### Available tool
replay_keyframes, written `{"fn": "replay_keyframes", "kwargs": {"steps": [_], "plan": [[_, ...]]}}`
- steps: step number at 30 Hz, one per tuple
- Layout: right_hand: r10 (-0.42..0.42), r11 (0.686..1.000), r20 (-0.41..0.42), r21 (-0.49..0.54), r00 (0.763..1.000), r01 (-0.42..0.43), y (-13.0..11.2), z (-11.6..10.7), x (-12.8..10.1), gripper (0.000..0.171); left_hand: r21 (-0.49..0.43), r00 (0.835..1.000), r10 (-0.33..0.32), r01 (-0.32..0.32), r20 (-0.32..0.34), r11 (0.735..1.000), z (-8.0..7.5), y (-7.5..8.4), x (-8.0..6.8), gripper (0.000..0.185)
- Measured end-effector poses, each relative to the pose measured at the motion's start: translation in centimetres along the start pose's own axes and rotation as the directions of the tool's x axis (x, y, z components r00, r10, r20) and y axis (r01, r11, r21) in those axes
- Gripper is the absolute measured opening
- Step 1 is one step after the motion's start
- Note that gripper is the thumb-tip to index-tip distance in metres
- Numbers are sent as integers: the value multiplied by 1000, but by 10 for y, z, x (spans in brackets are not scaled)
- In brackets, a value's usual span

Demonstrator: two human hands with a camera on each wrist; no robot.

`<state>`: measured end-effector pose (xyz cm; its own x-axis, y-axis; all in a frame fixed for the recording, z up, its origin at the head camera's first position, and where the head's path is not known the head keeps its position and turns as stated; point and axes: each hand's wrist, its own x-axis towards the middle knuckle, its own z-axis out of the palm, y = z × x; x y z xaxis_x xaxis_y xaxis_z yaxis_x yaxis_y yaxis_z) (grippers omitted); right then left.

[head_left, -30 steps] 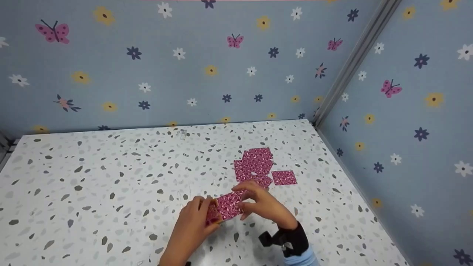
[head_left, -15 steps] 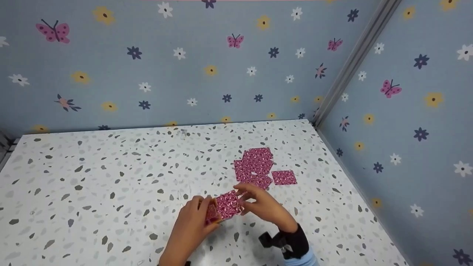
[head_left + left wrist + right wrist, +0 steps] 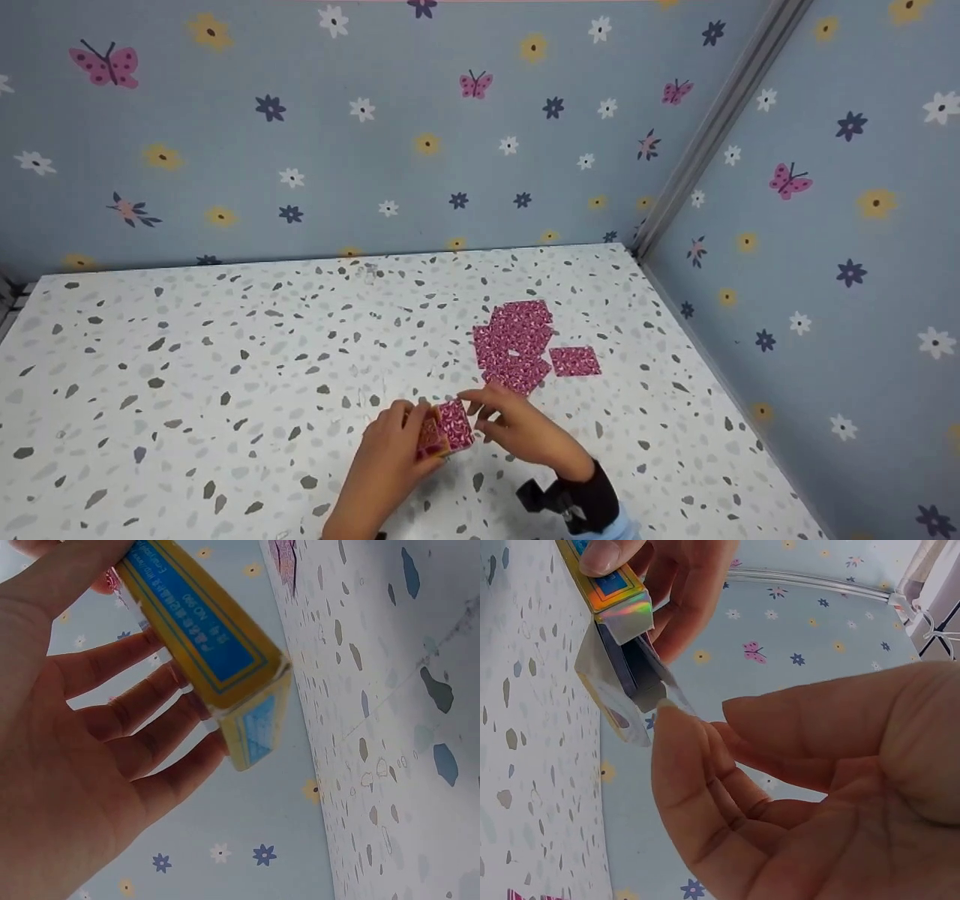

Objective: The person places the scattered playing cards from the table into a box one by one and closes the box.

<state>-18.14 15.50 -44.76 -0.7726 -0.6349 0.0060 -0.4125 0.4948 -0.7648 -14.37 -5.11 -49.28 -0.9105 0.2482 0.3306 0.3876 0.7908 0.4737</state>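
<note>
My left hand (image 3: 391, 457) holds a small yellow-and-blue card box (image 3: 202, 622), thumb on one face and fingers along the other. From the box's right end juts a short pink-patterned piece (image 3: 454, 424), the same print as the cards. In the right wrist view, white-lined flaps (image 3: 615, 694) stand out at the box's open end, around a dark inside. My right hand (image 3: 529, 431) is just to the right of this end, fingers loosely bent. Its index fingertip is right at a flap, while the thumb stands apart from it with nothing pinched between.
Beyond the right hand, several pink-patterned playing cards (image 3: 519, 337) lie overlapping on the speckled white table (image 3: 225, 375). A single card (image 3: 576, 361) lies to their right. Blue flowered panels (image 3: 337, 150) rise behind the table and along its right side.
The pink-patterned piece sticking out of the box has grown shorter, moving left into it. My right hand has moved left toward the box, uncovering more of the near cards. The left hand stays put.
</note>
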Motion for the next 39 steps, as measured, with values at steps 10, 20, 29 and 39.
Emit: {"fn": "replay_keyframes", "kwargs": {"steps": [10,20,29,39], "plan": [[-1,999,-36,-51,999,0,0,-2,-1,39,-6,999,-32,32,34,999,-1,1,1,72],[38,999,26,-25,999,-37,-6,-6,-1,30,12,1000,-11,10,17,1000,-1,0,-1,70],[58,998,51,-19,997,-57,-9,-2,0,27,11,1000,-9,9,17,1000,-1,1,0,70],[29,999,136,-44,990,-23,-9,-2,-3,27,-10,999,-14,14,34,1000,2,3,0,68]]}}
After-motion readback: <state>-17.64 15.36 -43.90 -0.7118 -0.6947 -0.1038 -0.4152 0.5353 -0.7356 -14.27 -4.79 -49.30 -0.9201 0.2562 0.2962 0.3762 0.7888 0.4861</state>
